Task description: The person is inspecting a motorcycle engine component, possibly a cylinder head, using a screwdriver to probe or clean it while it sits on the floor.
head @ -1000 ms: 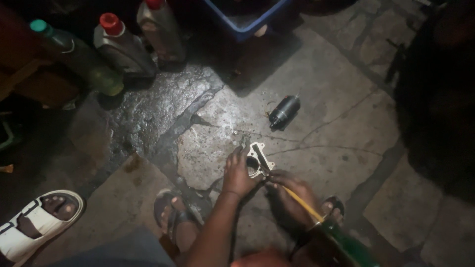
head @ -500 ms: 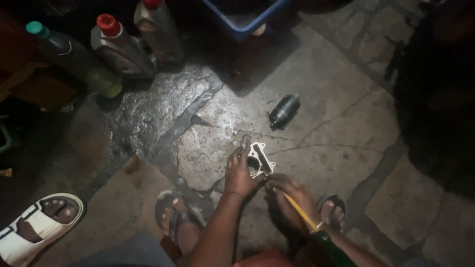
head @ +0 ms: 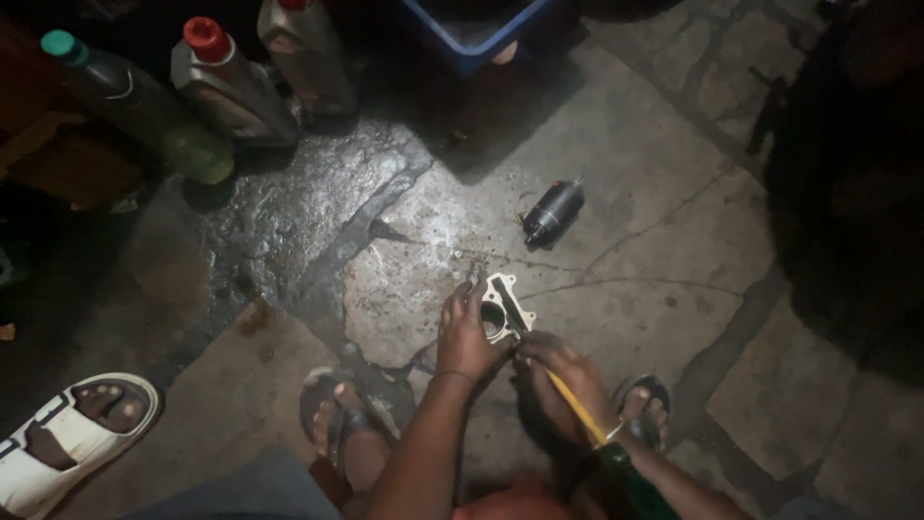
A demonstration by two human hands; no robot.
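Observation:
My left hand [head: 466, 333] grips a pale metal engine part [head: 503, 306] with a round bore, holding it on the stone floor. My right hand [head: 563, 377] holds a tool with a yellow and green handle [head: 587, 424]; its tip rests at the edge of the metal part. Both hands sit close together just in front of my feet in dark sandals [head: 339, 424]. The tool's tip is too small and dark to make out.
A small dark cylindrical motor [head: 551, 213] lies on the floor beyond the part. Several oil bottles [head: 231, 82] stand at the back left beside a wet patch [head: 289, 221]. A blue tub [head: 476, 34] is at the top. Another person's foot in a white sandal [head: 67, 438] is at bottom left.
My hands and the metal part stay in nearly the same place; the tool handle has tilted slightly in my right hand. The view has shifted a little.

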